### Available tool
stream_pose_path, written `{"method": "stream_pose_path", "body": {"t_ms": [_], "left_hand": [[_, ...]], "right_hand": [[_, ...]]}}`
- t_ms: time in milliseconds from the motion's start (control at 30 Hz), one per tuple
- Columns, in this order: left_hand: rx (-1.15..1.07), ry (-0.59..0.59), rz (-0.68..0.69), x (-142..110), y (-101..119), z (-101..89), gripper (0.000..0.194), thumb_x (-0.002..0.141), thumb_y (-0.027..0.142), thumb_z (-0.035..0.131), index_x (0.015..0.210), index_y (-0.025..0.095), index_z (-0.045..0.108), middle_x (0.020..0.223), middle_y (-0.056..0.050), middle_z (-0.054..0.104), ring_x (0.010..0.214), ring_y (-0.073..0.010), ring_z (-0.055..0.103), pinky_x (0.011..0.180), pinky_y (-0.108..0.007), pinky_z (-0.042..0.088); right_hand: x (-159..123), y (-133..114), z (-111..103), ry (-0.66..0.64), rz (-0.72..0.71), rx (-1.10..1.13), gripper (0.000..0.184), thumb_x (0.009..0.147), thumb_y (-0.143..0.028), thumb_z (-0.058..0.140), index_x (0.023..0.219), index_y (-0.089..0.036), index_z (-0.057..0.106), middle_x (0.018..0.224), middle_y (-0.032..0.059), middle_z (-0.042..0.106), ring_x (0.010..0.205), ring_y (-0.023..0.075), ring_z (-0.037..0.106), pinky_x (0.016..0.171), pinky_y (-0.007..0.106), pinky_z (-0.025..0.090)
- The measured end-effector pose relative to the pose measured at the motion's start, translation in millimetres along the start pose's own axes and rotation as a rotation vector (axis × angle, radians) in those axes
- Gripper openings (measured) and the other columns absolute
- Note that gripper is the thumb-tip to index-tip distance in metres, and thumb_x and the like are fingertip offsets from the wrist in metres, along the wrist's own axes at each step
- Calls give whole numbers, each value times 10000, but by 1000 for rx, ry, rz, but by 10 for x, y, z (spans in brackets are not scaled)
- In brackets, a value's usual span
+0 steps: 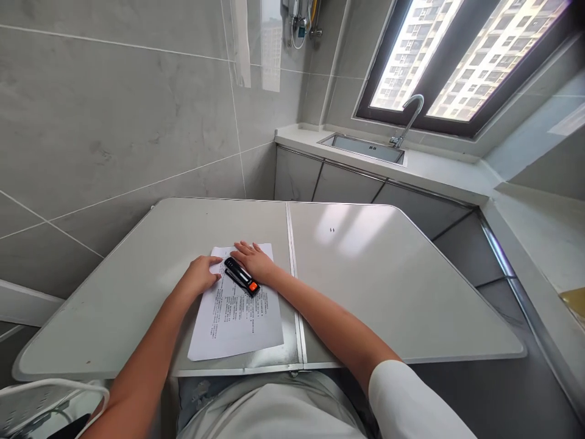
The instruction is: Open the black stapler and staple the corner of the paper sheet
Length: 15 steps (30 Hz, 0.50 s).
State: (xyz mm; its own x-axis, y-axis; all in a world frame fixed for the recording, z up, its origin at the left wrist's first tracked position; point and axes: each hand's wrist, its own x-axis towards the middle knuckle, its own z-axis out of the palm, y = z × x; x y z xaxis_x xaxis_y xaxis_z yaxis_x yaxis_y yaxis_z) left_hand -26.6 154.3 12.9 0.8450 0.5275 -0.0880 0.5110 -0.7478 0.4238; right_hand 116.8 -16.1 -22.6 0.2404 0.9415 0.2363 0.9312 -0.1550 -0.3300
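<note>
Printed sheets of white paper [237,332] lie on the light table, covered in lines of small text. A black stapler [241,277] with an orange patch at its near end rests slantwise on top of the paper. At the paper's upper left edge is my left hand [203,274], its thumb and fingers apart and holding nothing. My right hand [253,260] lies flat over the upper part of the paper, fingers stretched out, just beside the stapler. How many sheets are stacked cannot be told.
The folding table [365,274] has a metal seam running front to back, right of the paper. Behind it stand a counter with a sink [365,148] and a tap [409,119] under a window. A white wire-like frame [50,383] is at the lower left.
</note>
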Motion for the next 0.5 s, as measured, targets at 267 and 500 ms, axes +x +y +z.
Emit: {"method": "stream_pose_path", "body": {"t_ms": [267, 500], "left_hand": [[32, -10, -49, 13, -526, -127, 557, 759, 378, 757, 1304, 268, 730, 1210, -131, 707, 981, -315, 719, 907, -395, 535], [-8, 116, -57, 236, -746, -111, 424, 789, 505, 698, 1124, 252, 755, 1034, -118, 714, 972, -324, 686, 874, -405, 524]], "right_hand": [[208, -133, 27, 190, 37, 148, 372, 1040, -217, 503, 1409, -234, 548, 1596, 111, 421, 1451, 250, 423, 1199, 476, 372], [-920, 1433, -942, 617, 771, -38, 364, 930, -207, 507, 1248, -179, 684, 1264, 163, 534, 1195, 298, 511, 1023, 421, 462]]}}
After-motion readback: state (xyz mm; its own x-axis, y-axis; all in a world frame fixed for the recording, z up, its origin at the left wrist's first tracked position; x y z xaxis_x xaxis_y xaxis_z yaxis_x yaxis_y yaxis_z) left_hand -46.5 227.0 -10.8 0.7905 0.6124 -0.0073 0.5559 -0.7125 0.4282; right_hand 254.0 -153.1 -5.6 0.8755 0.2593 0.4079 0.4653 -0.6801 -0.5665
